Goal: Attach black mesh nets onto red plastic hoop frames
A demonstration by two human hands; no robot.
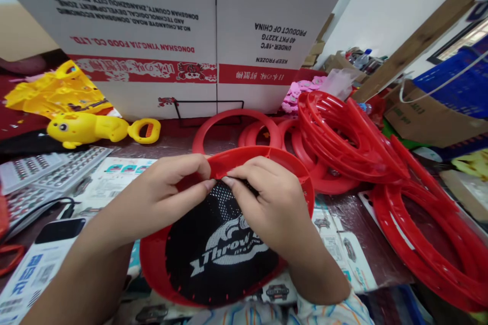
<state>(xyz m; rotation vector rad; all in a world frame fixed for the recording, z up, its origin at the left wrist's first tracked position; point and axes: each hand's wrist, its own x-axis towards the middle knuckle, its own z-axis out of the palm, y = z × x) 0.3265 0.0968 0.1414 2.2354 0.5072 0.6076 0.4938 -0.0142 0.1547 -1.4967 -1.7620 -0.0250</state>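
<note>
A round red plastic frame (152,266) lies tilted in front of me, with a black mesh sheet (190,231) stretched inside it. White "Throw" lettering and a drawing are printed on the mesh. My left hand (165,185) reaches to the far side and pinches the mesh edge between thumb and index finger. Right beside it, my right hand (272,198) pinches the same edge, thumb tips almost touching. Small red pegs poke through the near edge of the mesh. What exactly lies under my fingertips is hidden.
Behind stands a large white carton (152,20). Red rings (236,117) and stacked red frames (331,137) lie at the right. To the left are a yellow toy (91,129), blister trays of small round cells (68,170) and a phone (60,231). Printed cards cover the table.
</note>
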